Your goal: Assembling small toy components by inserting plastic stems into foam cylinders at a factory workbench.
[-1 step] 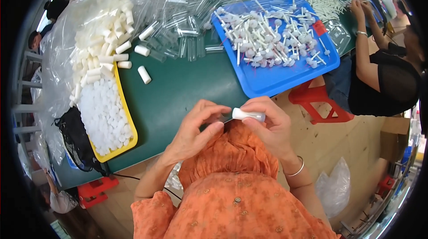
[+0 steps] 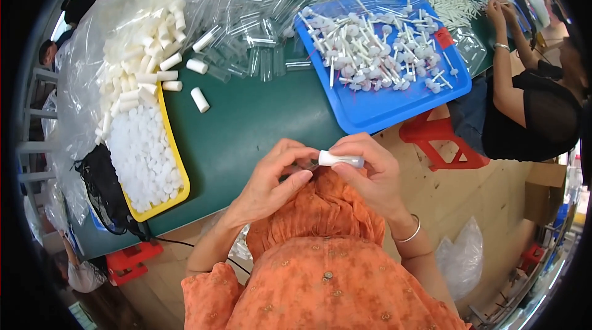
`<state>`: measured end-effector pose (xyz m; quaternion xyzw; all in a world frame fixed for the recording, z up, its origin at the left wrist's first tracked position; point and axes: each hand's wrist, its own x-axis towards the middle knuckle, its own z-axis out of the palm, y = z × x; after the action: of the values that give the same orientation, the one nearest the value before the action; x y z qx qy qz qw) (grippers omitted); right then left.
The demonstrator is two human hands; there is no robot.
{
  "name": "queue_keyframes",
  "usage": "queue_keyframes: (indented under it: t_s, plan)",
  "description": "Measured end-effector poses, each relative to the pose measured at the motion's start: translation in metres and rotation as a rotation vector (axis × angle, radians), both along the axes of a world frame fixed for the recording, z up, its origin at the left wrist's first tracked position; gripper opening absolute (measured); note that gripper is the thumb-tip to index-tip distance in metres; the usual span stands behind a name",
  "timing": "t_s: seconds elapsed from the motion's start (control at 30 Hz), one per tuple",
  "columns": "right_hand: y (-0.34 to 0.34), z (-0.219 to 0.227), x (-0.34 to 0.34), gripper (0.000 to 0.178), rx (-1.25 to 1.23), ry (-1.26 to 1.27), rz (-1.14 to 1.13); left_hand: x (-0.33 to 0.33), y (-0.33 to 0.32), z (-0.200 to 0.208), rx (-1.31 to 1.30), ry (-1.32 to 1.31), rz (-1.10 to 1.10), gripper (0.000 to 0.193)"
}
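Observation:
Between the thumb and fingers of my right hand [image 2: 367, 167] lies a white cylinder [image 2: 340, 158] with a clear, see-through end, held level in front of my orange clothing. My left hand [image 2: 280, 173] is just to its left, thumb and fingers curled together at the cylinder's left end. Something thin and shiny shows at the left fingertips, too small to name. Both hands are at the near edge of the green table [image 2: 246, 126].
A blue tray [image 2: 348, 122] holds many white sticks with round ends. At left, a yellow tray [image 2: 179, 176] carries small white plugs, beside piled white cylinders [image 2: 148, 65]. Clear tubes [image 2: 265, 28] cover the far table. A person [image 2: 524, 96] works at right near a red stool [image 2: 441, 142].
My right hand and the white cylinder have shifted slightly left, so the cylinder's end now meets the left fingertips. The left fingers have moved very little.

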<state>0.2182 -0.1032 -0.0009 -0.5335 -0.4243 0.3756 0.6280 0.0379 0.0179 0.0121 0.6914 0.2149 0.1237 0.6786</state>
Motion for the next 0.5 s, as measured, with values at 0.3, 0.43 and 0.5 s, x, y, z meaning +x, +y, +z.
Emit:
queue_keyframes:
  t_s: [0.3, 0.43, 0.5]
  plan:
    - [0.000, 0.004, -0.005, 0.022, -0.113, -0.310, 0.155, -0.018, -0.003, -0.016, -0.149, 0.064, -0.080, 0.029]
    - [0.005, 0.010, -0.009, 0.022, -0.034, -0.584, 0.233, -0.020, -0.010, -0.005, -0.106, 0.086, -0.012, 0.025]
    - [0.007, 0.017, -0.010, 0.023, -0.040, -0.642, 0.258, -0.021, -0.009, 0.000, -0.011, 0.156, -0.029, 0.024]
